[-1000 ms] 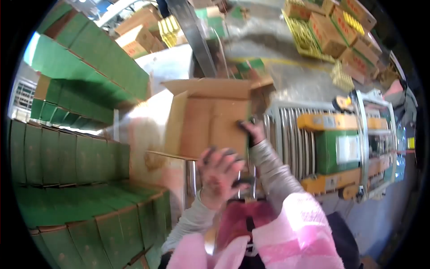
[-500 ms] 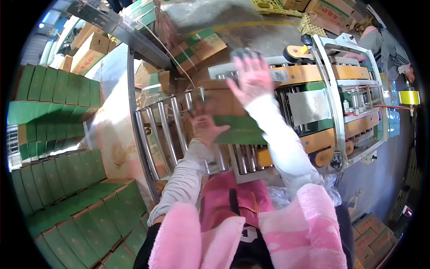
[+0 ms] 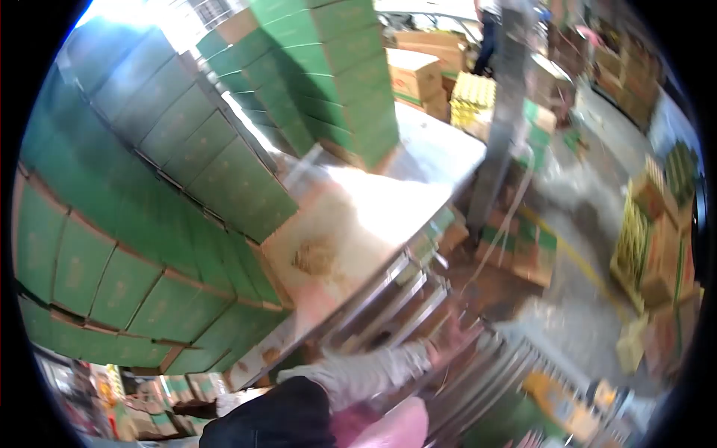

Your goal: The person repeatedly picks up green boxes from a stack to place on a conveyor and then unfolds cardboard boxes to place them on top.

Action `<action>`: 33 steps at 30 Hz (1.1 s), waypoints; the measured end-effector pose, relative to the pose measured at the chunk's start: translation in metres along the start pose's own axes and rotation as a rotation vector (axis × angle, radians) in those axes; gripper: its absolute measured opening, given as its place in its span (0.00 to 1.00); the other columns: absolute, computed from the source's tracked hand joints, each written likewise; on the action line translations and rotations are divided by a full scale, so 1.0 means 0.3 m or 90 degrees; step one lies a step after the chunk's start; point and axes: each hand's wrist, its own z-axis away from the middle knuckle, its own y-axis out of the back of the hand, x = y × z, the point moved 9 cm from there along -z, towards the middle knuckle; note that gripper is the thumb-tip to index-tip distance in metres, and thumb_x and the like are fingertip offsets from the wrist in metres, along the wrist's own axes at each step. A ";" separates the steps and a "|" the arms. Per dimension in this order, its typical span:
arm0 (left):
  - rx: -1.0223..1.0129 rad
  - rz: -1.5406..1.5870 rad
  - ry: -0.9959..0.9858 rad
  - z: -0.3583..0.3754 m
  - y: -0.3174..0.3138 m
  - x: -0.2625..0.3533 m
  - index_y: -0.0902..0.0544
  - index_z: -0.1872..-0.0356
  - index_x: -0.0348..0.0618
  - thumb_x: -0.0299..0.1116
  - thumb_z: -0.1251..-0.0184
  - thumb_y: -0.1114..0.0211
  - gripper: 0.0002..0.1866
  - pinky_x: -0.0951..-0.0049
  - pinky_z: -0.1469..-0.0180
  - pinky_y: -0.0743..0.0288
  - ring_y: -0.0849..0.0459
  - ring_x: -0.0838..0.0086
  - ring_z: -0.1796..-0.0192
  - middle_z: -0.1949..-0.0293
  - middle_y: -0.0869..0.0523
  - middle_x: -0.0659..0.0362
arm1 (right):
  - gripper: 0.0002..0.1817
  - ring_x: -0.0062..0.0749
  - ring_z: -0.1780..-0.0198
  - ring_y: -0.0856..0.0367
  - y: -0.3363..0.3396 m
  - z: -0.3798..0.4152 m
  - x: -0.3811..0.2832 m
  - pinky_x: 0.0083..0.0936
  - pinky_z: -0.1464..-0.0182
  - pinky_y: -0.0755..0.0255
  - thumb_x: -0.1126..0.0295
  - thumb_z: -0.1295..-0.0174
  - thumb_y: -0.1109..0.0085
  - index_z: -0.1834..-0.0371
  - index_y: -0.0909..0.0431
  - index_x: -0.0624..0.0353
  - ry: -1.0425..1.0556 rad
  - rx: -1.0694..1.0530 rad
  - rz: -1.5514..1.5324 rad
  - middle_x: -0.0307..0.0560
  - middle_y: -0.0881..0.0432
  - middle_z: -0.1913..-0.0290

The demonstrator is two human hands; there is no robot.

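Left hand: looks like the left hand (image 3: 450,342) is open, thumb off from the fingers, out over the metal rollers (image 3: 422,306). Pretty smeared, can't tell if it's touching them. Nothing visible in it.
Right hand: just a bit of the right hand (image 3: 529,440) pokes in at the bottom edge, so no clue whether it's spread or pinching anything.
Green carton: the green carton (image 3: 502,420) sits low in the view, by the orange side belt (image 3: 560,407). It's below and a bit right of the left hand in the view, and the right hand is the nearer one, right beside it. Contact? Can't tell. Too blurry to call its long axis, sorry.
Table: stained metal tabletop (image 3: 328,257) alongside the rollers, on the far side from that carton.
Stacks: big stacked green cartons (image 3: 149,299) off to the left, well apart from both hands.
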 end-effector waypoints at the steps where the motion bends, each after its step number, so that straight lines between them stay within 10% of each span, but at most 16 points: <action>1: 0.168 0.015 -0.068 -0.197 0.258 -0.062 0.45 0.35 0.36 0.36 0.45 0.37 0.38 0.65 0.34 0.46 0.38 0.56 0.36 0.40 0.35 0.43 | 0.27 0.57 0.45 0.29 -0.021 -0.085 -0.064 0.54 0.41 0.40 0.57 0.46 0.50 0.50 0.29 0.70 0.027 0.046 -0.031 0.61 0.26 0.48; 3: 0.525 -0.011 -0.199 -0.519 0.755 -0.192 0.38 0.39 0.33 0.26 0.42 0.40 0.29 0.67 0.38 0.38 0.29 0.59 0.42 0.46 0.27 0.44 | 0.26 0.56 0.44 0.30 -0.153 -0.333 -0.188 0.51 0.39 0.41 0.60 0.45 0.52 0.47 0.30 0.68 0.096 0.065 -0.136 0.60 0.27 0.46; 7: 0.878 -0.169 -0.368 -0.890 1.742 0.063 0.35 0.40 0.34 0.36 0.41 0.38 0.30 0.61 0.35 0.43 0.35 0.53 0.38 0.41 0.32 0.45 | 0.26 0.57 0.37 0.37 -0.741 -1.111 -0.616 0.45 0.33 0.49 0.64 0.38 0.57 0.40 0.36 0.70 0.114 -0.040 -0.364 0.62 0.34 0.39; 9: 0.871 -0.021 -0.143 -1.053 2.054 0.020 0.41 0.35 0.36 0.49 0.36 0.45 0.35 0.63 0.32 0.49 0.43 0.57 0.33 0.36 0.39 0.46 | 0.24 0.48 0.36 0.38 -0.875 -1.609 -0.956 0.32 0.35 0.46 0.75 0.39 0.59 0.38 0.38 0.66 0.088 -0.041 -0.657 0.58 0.31 0.40; 11: 0.674 0.147 -0.187 -1.256 2.291 -0.084 0.40 0.35 0.38 0.53 0.36 0.47 0.36 0.69 0.33 0.50 0.41 0.63 0.34 0.35 0.38 0.52 | 0.24 0.45 0.38 0.37 -0.982 -2.009 -1.252 0.31 0.36 0.45 0.69 0.38 0.60 0.38 0.38 0.65 0.049 -0.090 -0.889 0.56 0.31 0.41; 14: 0.694 0.244 -0.199 -1.279 2.269 -0.075 0.34 0.38 0.38 0.58 0.35 0.51 0.35 0.75 0.38 0.43 0.31 0.68 0.41 0.40 0.30 0.62 | 0.27 0.41 0.40 0.35 -1.026 -2.344 -1.622 0.29 0.37 0.43 0.60 0.37 0.61 0.38 0.38 0.64 -0.016 -0.166 -1.183 0.52 0.30 0.41; 17: 0.814 0.242 -0.298 -1.247 2.241 -0.159 0.30 0.42 0.36 0.51 0.32 0.52 0.28 0.71 0.44 0.36 0.27 0.62 0.44 0.44 0.26 0.50 | 0.30 0.36 0.42 0.33 -1.070 -2.377 -1.760 0.27 0.38 0.41 0.51 0.35 0.62 0.38 0.37 0.63 -0.070 -0.160 -1.337 0.49 0.30 0.42; 18: 0.855 0.244 -0.353 -1.214 2.237 -0.111 0.29 0.44 0.36 0.49 0.30 0.53 0.26 0.70 0.45 0.34 0.25 0.60 0.45 0.46 0.24 0.46 | 0.32 0.35 0.42 0.32 -1.092 -2.356 -1.761 0.26 0.38 0.40 0.48 0.35 0.62 0.38 0.37 0.63 -0.081 -0.151 -1.366 0.48 0.29 0.42; 19: 0.824 0.170 -0.149 -1.187 2.233 -0.140 0.28 0.46 0.35 0.48 0.29 0.55 0.26 0.71 0.51 0.30 0.23 0.60 0.52 0.49 0.23 0.46 | 0.33 0.33 0.43 0.31 -1.124 -2.325 -1.745 0.26 0.38 0.40 0.45 0.35 0.63 0.38 0.37 0.63 -0.092 -0.147 -1.384 0.47 0.29 0.42; 25: 0.635 0.425 -0.392 -0.760 1.965 -0.081 0.30 0.45 0.34 0.35 0.27 0.57 0.18 0.70 0.44 0.35 0.26 0.71 0.49 0.51 0.23 0.55 | 0.33 0.30 0.51 0.26 -1.385 -1.973 -1.482 0.24 0.47 0.31 0.43 0.33 0.66 0.40 0.35 0.62 -0.252 -0.117 -1.467 0.44 0.26 0.48; 28: 0.926 -0.512 -0.280 -0.392 1.774 -0.030 0.34 0.42 0.30 0.35 0.30 0.59 0.21 0.67 0.38 0.39 0.30 0.61 0.43 0.46 0.27 0.45 | 0.28 0.26 0.65 0.26 -1.307 -1.677 -1.370 0.24 0.62 0.30 0.45 0.31 0.70 0.55 0.28 0.60 -0.189 -0.117 -1.298 0.40 0.23 0.65; 33: 0.867 -0.408 0.087 -0.006 1.776 -0.226 0.35 0.41 0.31 0.32 0.33 0.55 0.21 0.63 0.36 0.41 0.34 0.53 0.40 0.42 0.31 0.44 | 0.29 0.28 0.69 0.25 -0.922 -1.271 -1.358 0.27 0.66 0.31 0.45 0.31 0.70 0.63 0.27 0.61 -0.245 -0.144 -1.318 0.44 0.21 0.71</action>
